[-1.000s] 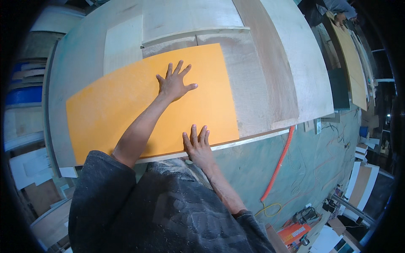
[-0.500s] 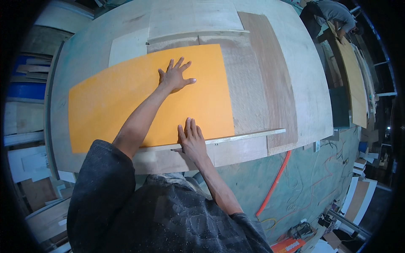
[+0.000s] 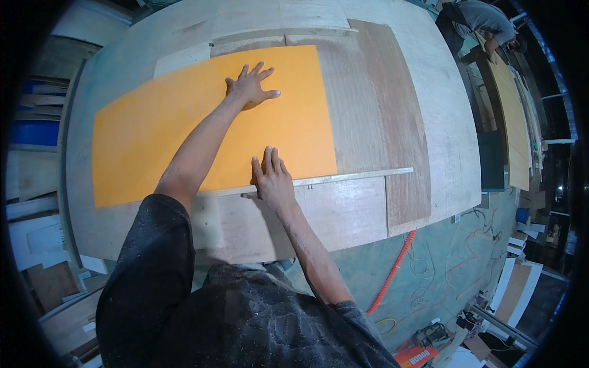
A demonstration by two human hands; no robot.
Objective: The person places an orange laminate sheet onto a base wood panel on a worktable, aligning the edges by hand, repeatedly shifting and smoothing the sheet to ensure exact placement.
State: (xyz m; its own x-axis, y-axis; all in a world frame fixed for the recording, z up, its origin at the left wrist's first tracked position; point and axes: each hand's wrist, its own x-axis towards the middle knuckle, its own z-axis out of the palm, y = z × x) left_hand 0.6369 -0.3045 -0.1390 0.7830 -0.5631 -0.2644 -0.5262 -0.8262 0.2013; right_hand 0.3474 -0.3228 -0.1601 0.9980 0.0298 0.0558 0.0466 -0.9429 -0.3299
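Orange laminate sheet (image 3: 184, 129) lies flat on the bench (image 3: 429, 92), over a plywood panel (image 3: 343, 208) whose right part shows uncovered. Left hand (image 3: 250, 88) presses it with fingers splayed; right hand (image 3: 273, 179) rests open at its near edge (neither grasps anything). Laying looks largely done; smoothing and trimming probably remain.

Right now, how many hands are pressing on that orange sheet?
2. The left hand lies flat, fingers spread, near the orange sheet's far edge; the right hand rests on its near edge. Another person works far off; their hands are unclear.
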